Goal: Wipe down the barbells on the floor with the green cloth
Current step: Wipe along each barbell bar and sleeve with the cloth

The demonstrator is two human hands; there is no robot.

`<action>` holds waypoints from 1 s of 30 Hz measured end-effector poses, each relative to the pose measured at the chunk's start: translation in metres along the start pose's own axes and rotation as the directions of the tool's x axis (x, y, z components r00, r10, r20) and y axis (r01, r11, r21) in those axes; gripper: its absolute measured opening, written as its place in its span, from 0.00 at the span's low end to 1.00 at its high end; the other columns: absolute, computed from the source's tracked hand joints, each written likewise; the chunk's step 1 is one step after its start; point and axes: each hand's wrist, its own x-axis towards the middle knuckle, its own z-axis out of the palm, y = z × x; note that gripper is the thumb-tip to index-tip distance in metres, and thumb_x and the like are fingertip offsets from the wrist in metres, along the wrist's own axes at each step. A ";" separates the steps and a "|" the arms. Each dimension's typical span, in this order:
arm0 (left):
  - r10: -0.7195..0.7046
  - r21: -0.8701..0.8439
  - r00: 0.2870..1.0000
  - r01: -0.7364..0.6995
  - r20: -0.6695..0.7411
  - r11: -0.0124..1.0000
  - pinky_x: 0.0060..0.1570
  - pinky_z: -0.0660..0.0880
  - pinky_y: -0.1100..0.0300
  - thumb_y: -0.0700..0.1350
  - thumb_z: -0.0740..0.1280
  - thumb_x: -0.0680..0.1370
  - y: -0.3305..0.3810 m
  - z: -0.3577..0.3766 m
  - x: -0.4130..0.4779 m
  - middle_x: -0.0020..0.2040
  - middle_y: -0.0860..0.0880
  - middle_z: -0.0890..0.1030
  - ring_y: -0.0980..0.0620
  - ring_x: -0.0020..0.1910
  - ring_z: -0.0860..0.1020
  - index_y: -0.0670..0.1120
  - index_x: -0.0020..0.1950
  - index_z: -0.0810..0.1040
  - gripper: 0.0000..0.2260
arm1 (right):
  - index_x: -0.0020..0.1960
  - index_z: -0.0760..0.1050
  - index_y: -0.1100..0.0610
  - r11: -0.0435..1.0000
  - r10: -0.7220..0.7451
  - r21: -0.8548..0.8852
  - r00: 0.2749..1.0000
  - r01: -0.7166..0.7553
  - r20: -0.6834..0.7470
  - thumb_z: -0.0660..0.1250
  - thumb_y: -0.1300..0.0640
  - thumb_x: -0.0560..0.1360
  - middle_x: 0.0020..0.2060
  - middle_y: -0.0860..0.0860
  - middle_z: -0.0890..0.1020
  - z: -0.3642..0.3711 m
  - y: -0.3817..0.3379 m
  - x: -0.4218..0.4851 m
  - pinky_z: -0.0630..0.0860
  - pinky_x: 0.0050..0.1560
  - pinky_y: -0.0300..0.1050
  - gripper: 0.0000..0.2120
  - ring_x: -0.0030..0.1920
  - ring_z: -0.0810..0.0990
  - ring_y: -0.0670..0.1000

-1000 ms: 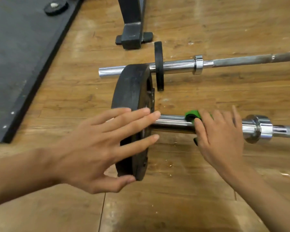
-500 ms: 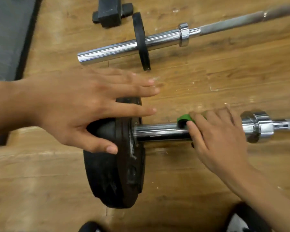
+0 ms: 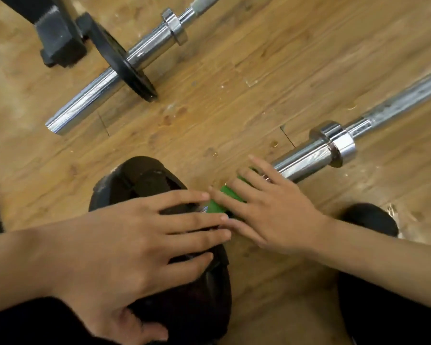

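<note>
We see the left hand point(image 3: 135, 245) open, fingers straight and spread flat on the big matte black plate point(image 3: 139, 180), which stands on edge on the near barbell point(image 3: 306, 158) by the near edge of the scuffed wood-plank floor point(image 3: 234, 70). The right hand point(image 3: 271, 210) is open too, straight fingers pressing the crumpled green cloth point(image 3: 217, 205) onto that smooth chrome sleeve just beside the plate, with the shiny round collar point(image 3: 339, 143) further along. The far barbell point(image 3: 85, 100), chrome with a thin black disc point(image 3: 125, 66), lies toward the floor's far edge beside a blocky black rack foot point(image 3: 57, 38).
</note>
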 end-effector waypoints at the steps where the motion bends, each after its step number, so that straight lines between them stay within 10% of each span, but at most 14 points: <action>1: -0.015 -0.013 1.000 0.015 -0.024 1.000 0.79 0.60 0.38 0.70 0.65 0.76 0.003 0.001 0.000 0.76 0.41 0.74 0.41 0.80 0.67 0.42 0.65 0.83 0.33 | 0.75 0.71 0.55 0.998 0.052 -0.044 0.999 -0.053 -0.014 0.50 0.40 0.87 0.61 0.57 0.79 -0.002 0.011 -0.009 0.57 0.80 0.62 0.27 0.65 0.75 0.62; 7: -0.095 -0.045 0.995 0.093 -0.040 0.995 0.78 0.61 0.39 0.76 0.65 0.73 0.006 0.001 0.002 0.75 0.43 0.75 0.41 0.79 0.67 0.42 0.61 0.85 0.39 | 0.73 0.71 0.62 0.945 0.292 -0.147 0.956 -0.293 -0.028 0.48 0.37 0.86 0.65 0.64 0.76 -0.015 0.037 -0.037 0.57 0.79 0.64 0.33 0.69 0.71 0.67; 14: 0.013 -0.036 1.000 -0.013 -0.001 0.999 0.80 0.58 0.39 0.78 0.65 0.71 -0.009 0.003 -0.021 0.76 0.41 0.74 0.41 0.79 0.67 0.41 0.69 0.81 0.45 | 0.80 0.62 0.61 0.963 0.056 -0.269 0.975 0.003 0.213 0.45 0.37 0.85 0.66 0.63 0.75 -0.042 0.068 -0.036 0.63 0.74 0.64 0.35 0.66 0.72 0.66; 18: 0.031 -0.044 1.000 -0.031 0.000 0.999 0.77 0.62 0.37 0.80 0.65 0.69 -0.025 0.001 -0.015 0.76 0.42 0.74 0.40 0.79 0.68 0.41 0.69 0.81 0.47 | 0.77 0.65 0.61 0.942 0.294 -0.203 0.949 -0.267 0.116 0.44 0.34 0.85 0.66 0.64 0.75 -0.023 0.004 -0.022 0.59 0.77 0.66 0.36 0.70 0.70 0.67; 23: 0.064 -0.059 0.998 -0.065 -0.013 0.996 0.75 0.64 0.36 0.78 0.64 0.69 -0.041 -0.003 -0.005 0.76 0.41 0.75 0.40 0.78 0.70 0.41 0.69 0.81 0.46 | 0.83 0.56 0.58 0.987 -0.043 -0.144 0.989 0.064 0.145 0.41 0.35 0.86 0.69 0.63 0.73 -0.015 0.004 -0.012 0.61 0.77 0.65 0.35 0.70 0.71 0.66; 30: 0.044 -0.095 0.999 -0.043 0.016 0.995 0.73 0.66 0.35 0.78 0.63 0.69 -0.044 -0.005 -0.005 0.74 0.42 0.76 0.40 0.77 0.71 0.41 0.67 0.83 0.45 | 0.77 0.64 0.66 0.916 0.362 -0.211 0.929 -0.341 0.073 0.41 0.30 0.83 0.68 0.66 0.74 -0.033 0.056 -0.028 0.56 0.78 0.66 0.44 0.71 0.70 0.67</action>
